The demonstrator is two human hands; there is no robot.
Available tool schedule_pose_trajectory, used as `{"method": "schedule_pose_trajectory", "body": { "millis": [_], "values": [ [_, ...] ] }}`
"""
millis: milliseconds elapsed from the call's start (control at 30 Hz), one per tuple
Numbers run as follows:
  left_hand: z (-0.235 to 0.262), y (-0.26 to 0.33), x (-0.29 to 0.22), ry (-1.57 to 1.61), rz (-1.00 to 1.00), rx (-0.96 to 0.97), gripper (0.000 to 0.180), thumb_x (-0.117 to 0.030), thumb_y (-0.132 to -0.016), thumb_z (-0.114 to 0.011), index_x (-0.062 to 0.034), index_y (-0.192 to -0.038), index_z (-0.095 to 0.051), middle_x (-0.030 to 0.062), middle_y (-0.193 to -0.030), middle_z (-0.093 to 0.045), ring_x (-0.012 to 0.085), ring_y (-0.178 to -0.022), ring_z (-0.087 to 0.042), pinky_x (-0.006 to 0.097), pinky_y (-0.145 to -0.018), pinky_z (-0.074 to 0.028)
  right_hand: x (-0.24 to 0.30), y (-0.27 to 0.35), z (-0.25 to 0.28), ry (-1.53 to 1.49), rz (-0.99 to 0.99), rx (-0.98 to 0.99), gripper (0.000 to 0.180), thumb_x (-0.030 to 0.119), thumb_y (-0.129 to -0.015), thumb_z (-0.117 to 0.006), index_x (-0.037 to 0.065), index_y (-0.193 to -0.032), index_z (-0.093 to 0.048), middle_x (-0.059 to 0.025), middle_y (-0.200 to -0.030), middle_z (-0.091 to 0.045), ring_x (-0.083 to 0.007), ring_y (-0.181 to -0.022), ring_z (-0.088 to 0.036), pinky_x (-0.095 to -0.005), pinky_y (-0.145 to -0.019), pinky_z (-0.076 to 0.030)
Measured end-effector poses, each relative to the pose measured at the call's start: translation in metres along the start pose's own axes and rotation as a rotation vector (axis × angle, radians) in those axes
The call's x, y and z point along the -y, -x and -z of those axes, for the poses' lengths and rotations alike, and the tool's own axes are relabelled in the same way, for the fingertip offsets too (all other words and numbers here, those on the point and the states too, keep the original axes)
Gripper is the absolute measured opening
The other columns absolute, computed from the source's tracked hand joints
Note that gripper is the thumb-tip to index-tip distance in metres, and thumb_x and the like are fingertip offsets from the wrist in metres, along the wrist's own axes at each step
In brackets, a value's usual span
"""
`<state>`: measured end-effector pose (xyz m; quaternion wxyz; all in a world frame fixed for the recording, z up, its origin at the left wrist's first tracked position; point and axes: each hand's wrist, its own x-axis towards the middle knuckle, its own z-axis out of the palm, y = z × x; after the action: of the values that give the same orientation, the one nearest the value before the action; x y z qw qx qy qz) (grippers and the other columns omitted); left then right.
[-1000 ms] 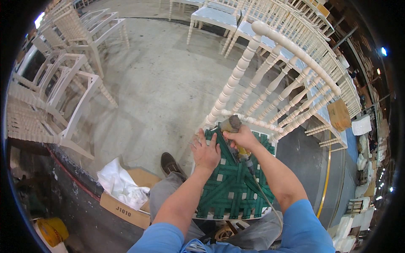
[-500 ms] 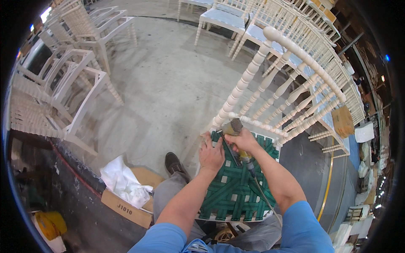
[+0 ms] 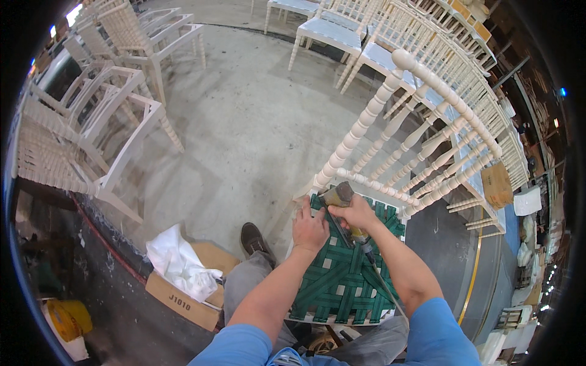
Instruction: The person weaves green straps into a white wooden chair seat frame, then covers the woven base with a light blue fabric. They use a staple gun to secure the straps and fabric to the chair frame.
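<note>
The white chair [image 3: 390,152] fills the centre and right of the frame, its turned back rail running from lower centre up toward the upper right, the spindles fanning off beneath it. Its seat, a lattice of green webbing [image 3: 345,274], lies in the lower middle of the frame, between the person's knees, with its far edge meeting the chair's back rail at about the picture's centre.

Both hands work that far left corner of the seat. The left hand [image 3: 309,229] lies flat, fingers spread, pressing on the webbing and the seat frame at the corner. The right hand [image 3: 354,215] sits just beside it to the right, closed round the handle of a tool [image 3: 337,195] whose blunt head points up and left, toward the corner post; from here it looks like a staple gun or a hammer-like tool, though I cannot tell which. A thin hose or cord [image 3: 381,283] trails from it down the right forearm toward the bottom of the frame.

So the tool's long axis runs diagonally, lower right to upper left, and its head lands just above the left hand's fingertips, the two nearly touching.

In the lower left, a cardboard box [image 3: 183,293] holds crumpled white sheeting [image 3: 177,262], and a dark shoe [image 3: 253,239] rests between it and the seat.
</note>
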<state>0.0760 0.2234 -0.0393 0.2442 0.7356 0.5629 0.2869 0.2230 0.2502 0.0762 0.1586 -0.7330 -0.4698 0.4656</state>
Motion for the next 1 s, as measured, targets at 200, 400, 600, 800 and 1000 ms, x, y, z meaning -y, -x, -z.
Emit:
{"method": "schedule_pose_trajectory", "body": {
  "millis": [200,400,600,800,1000],
  "values": [
    [-0.001,-0.003,0.005,0.018,-0.005,-0.030,0.038,-0.020,-0.083,-0.069,-0.0163,-0.120,-0.077,0.0245,-0.155,-0.045,0.0413,-0.124,-0.058,0.046,-0.101,-0.052,0.006,0.000,0.002,-0.013,0.009,0.017,0.042,0.032,-0.089,-0.081,-0.004,-0.106,-0.070,-0.0080,-0.075,-0.069,-0.0145,-0.055,-0.065,-0.0311,-0.049,-0.053],
    [-0.002,0.003,0.001,0.022,-0.038,-0.065,0.036,-0.020,-0.083,-0.068,-0.0156,-0.117,-0.078,0.0257,-0.154,-0.046,0.0423,-0.125,-0.058,0.047,-0.102,-0.052,-0.002,-0.004,0.008,0.038,-0.035,-0.020,0.038,0.031,-0.091,-0.080,-0.004,-0.101,-0.070,-0.0072,-0.077,-0.070,-0.0149,-0.054,-0.064,-0.0311,-0.049,-0.051],
    [-0.001,0.001,-0.010,0.095,-0.019,-0.042,0.034,-0.017,-0.084,-0.067,-0.0151,-0.115,-0.078,0.0263,-0.152,-0.047,0.0434,-0.126,-0.057,0.048,-0.101,-0.052,-0.004,0.004,0.019,0.005,-0.045,-0.076,0.045,0.035,-0.089,-0.082,-0.002,-0.108,-0.068,-0.0070,-0.077,-0.070,-0.0155,-0.057,-0.067,-0.0304,-0.050,-0.054],
    [-0.004,-0.012,0.011,0.050,-0.070,-0.153,0.028,-0.013,-0.088,-0.064,-0.0134,-0.114,-0.074,0.0261,-0.147,-0.052,0.0460,-0.122,-0.059,0.051,-0.100,-0.052,-0.022,0.102,0.065,-0.212,0.008,-0.125,0.033,0.028,-0.094,-0.078,0.000,-0.109,-0.069,-0.0030,-0.080,-0.069,-0.0106,-0.057,-0.062,-0.0279,-0.050,-0.051],
    [-0.001,-0.086,-0.006,0.064,-0.215,-0.077,0.025,-0.014,-0.096,-0.056,-0.0026,-0.114,-0.068,0.0204,-0.121,-0.070,0.0423,-0.125,-0.058,0.050,-0.110,-0.046,-0.078,0.331,0.162,-0.397,-0.224,-0.494,0.033,0.027,-0.098,-0.075,-0.001,-0.114,-0.067,-0.0044,-0.086,-0.068,-0.0128,-0.059,-0.062,-0.0302,-0.050,-0.050]
  ]
}}
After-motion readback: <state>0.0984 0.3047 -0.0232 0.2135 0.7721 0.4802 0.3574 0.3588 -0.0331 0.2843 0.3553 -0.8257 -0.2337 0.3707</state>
